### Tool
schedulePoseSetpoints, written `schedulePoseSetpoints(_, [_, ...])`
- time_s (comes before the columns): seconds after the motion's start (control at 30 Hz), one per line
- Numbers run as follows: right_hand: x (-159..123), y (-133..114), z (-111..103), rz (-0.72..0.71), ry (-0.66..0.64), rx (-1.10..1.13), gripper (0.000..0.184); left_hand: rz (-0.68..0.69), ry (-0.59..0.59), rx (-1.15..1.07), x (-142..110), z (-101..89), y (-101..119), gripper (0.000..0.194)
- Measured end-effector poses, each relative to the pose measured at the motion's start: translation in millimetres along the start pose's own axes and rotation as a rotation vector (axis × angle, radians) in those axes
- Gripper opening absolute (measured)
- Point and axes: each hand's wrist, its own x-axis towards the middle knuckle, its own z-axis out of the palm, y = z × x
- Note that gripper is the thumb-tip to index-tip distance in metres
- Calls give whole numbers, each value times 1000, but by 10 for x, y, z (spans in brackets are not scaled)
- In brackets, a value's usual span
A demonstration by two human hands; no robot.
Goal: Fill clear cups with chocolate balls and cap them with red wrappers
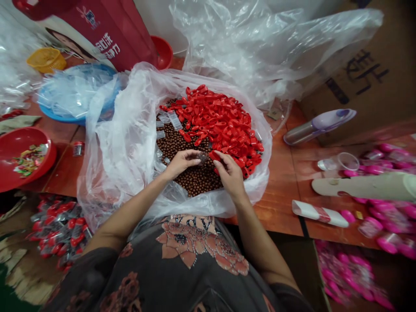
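Left hand (pixel 184 164) pinching one clear case (pixel 203 158), seemingly bead-filled, right hand (pixel 230 173) gripping one red piece (pixel 213 155), two red bowls (pixel 49 161) nearby

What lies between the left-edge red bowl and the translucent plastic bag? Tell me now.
In the head view, a small red-topped container sits on the reddish tabletop between the red bowl and the translucent plastic bag.

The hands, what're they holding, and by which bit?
Left hand: small see-through piece, by its left end. Right hand: red piece, by its right end.

Head-height view, forward and down.
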Motion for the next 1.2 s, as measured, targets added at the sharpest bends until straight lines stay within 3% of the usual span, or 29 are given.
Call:
schedulePoseSetpoints(0.27, [32, -158, 21, -196, -139, -102, 35, 97, 5, 188, -307, 93, 102, 36])
schedulePoseSetpoints(0.47, [-22, -157, -61, -84, -97, -50, 35, 90, 32, 214, -404, 105, 158, 37])
schedulePoseSetpoints(0.67, [-31, -156, -83, -243, -107, -130, 35, 42, 13, 148, -462, 115, 210, 39])
schedulePoseSetpoints(0.8, [-65, -161, -43, -308, -93, -92, 35, -47, -34, -17, -484, 128, 174, 45])
schedulePoseSetpoints(0.97, [-89, -162, -42, -345, -49, -106, 36, -84, -44, -142, -477, 147, 141, 46])
schedulePoseSetpoints(1.13, [-81, -131, -58, -319, -145, -109, 33, -86, -49, -155, -494, 182, 167, 46])
schedulePoseSetpoints(1.2, [-86, -99, -40, -300, -174, -118, 42, -82, -38, -161, -510, 198, 197, 46])
